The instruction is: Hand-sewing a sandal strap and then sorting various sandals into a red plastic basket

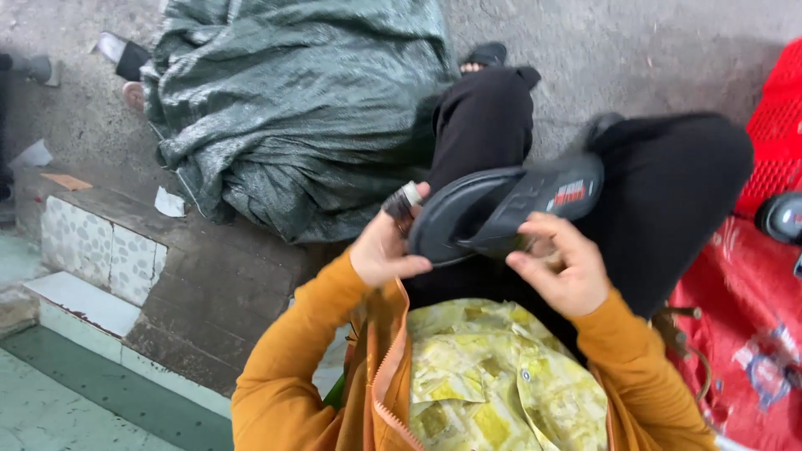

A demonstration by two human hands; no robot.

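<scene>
A black slide sandal (501, 209) with a red and white label on its strap is held above my lap, sole side toward me. My left hand (380, 246) grips its rounded end and also pinches a small dark tube with a white cap (403, 203) between thumb and fingers. My right hand (564, 263) holds the sandal's near edge from below, fingers curled around it. My orange sleeves and a yellow patterned shirt fill the lower frame. My legs in black trousers (668, 192) lie beneath the sandal.
A large grey-green woven sack (292, 108) lies on the concrete ground ahead. A tiled step (109, 259) drops off at the left. Red plastic sheeting (743, 326) and a red mesh crate (777, 125) sit at the right. Another person's sandalled foot (125, 58) shows at top left.
</scene>
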